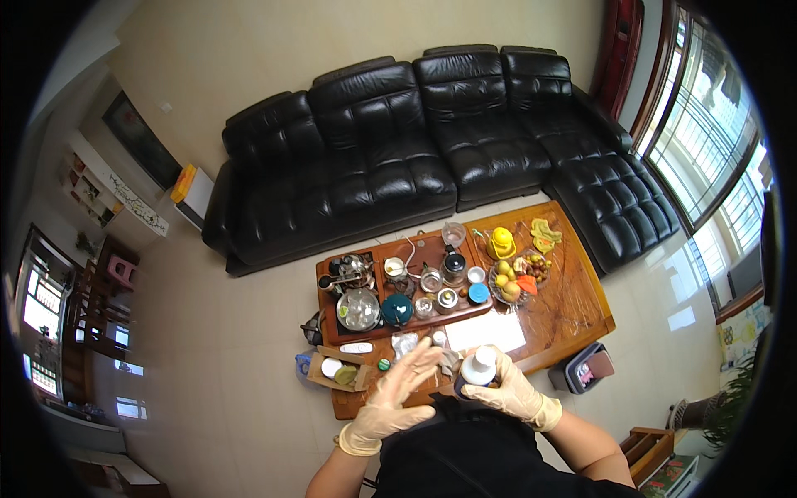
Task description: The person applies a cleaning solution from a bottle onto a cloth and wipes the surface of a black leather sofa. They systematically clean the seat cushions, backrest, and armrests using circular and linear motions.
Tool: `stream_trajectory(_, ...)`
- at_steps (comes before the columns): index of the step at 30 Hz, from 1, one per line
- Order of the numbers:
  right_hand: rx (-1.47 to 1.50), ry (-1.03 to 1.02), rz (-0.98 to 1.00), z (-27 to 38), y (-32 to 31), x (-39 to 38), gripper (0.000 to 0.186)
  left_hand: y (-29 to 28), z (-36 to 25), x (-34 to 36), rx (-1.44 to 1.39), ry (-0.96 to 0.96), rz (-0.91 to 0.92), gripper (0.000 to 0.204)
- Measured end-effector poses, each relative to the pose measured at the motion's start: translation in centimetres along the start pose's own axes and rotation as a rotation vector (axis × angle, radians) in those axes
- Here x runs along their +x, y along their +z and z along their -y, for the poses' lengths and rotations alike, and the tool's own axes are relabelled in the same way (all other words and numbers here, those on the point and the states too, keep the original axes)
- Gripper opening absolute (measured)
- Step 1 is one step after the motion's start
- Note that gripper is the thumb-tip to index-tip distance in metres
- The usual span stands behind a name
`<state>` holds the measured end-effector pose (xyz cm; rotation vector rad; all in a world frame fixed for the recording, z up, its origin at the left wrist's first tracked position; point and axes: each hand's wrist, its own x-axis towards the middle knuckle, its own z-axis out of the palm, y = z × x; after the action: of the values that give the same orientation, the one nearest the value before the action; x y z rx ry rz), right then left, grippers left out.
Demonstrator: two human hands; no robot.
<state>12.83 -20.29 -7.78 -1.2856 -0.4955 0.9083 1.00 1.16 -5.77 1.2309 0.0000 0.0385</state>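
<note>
Both my hands wear cream gloves. My left hand is raised at the lower centre, fingers apart and palm empty, left of the bottle. My right hand grips a bottle with a white top and a darker body, thumb across its front. Behind my hands on the wooden coffee table lie a white sheet, a small clear plastic packet, a white remote-like object and a grey crumpled item, partly hidden.
A tea tray holds kettles, jars and cups; a fruit bowl and yellow items sit right. A cardboard box is front left. A black sofa stands behind; a bin stands right of the table.
</note>
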Motion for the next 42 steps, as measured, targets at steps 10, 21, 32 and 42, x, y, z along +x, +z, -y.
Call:
stream_trajectory(10, 0.030, -0.032, 0.090, -1.1, 1.0, 0.9, 0.059, 0.6, 0.1, 1.3, 0.320, -0.026, 0.202, 0.109)
stream_trajectory(21, 0.058, 0.107, 0.047, -1.0, 0.7, 1.5, 0.065, 0.2, 0.0, 1.0, 0.534, 0.031, 0.260, 0.106)
stream_trajectory(32, -0.043, 0.072, 0.028, -1.6, 0.0, 1.4, 0.058, 0.4, 1.2, 1.0, 0.747, 0.164, 0.198, 0.114)
stream_trajectory(42, -0.104, 0.190, 0.047, -1.6, -0.5, 1.6, 0.067, 0.2, 0.8, 1.1, 0.916, 0.334, 0.148, 0.113)
